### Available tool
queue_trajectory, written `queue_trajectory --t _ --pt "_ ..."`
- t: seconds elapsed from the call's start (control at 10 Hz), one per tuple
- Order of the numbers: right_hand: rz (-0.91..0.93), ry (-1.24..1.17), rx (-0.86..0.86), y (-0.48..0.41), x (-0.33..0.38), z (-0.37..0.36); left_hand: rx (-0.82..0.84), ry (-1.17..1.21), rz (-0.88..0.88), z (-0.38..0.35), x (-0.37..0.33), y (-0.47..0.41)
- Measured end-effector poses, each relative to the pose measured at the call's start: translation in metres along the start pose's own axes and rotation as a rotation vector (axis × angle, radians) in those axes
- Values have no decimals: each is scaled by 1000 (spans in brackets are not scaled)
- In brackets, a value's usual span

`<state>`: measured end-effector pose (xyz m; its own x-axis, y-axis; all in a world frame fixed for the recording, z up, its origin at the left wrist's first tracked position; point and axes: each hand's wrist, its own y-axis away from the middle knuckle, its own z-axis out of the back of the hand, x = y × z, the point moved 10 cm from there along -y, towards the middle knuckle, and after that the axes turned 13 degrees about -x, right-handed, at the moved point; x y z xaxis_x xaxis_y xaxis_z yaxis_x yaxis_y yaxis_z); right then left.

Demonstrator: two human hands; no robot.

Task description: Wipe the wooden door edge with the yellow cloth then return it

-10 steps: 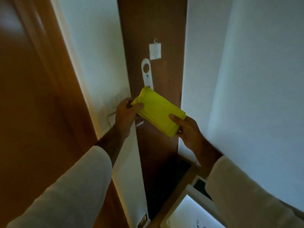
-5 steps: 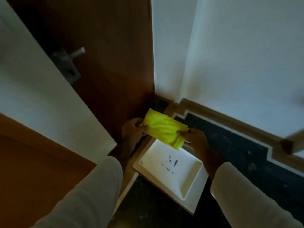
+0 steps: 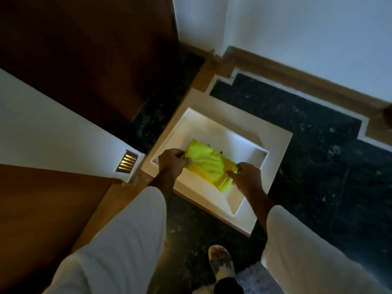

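A folded yellow cloth (image 3: pixel 206 164) is held low over a white rectangular tray (image 3: pixel 275 145) on the floor. My left hand (image 3: pixel 171 164) pinches the cloth's left end and my right hand (image 3: pixel 247 177) grips its right end. The cloth sags between them, close to the tray's inner bottom; I cannot tell whether it touches. The wooden door (image 3: pixel 84 56) stands at the upper left, its white edge (image 3: pixel 53 132) running toward me with a brass hinge plate (image 3: pixel 126 164) at its lower end.
Dark marble floor (image 3: pixel 318 145) with a white and wooden border lies to the right. White walls (image 3: pixel 297 35) meet a wooden skirting at the top right. My foot in a light slipper (image 3: pixel 221 264) stands below the tray.
The view has swung down from the door to the floor. Both hands have lowered the cloth from chest height in front of the door down into the tray.
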<state>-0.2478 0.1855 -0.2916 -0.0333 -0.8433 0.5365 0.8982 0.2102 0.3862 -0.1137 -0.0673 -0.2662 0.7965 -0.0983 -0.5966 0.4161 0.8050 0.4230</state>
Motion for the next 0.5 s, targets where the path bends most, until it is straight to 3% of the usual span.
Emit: queue_trajectory --t 0.2,0.3,0.4,0.5 --pt "140 271 -184 4 17 10 -29 -274 -200 -21 -13 -2" --pt "369 448 -296 17 79 43 -61 -365 -300 5 -48 14" --pt "544 415 -286 19 134 57 -114 -442 -477 27 -80 25" --pt "721 422 -338 36 199 102 -307 -468 -677 86 -128 43"
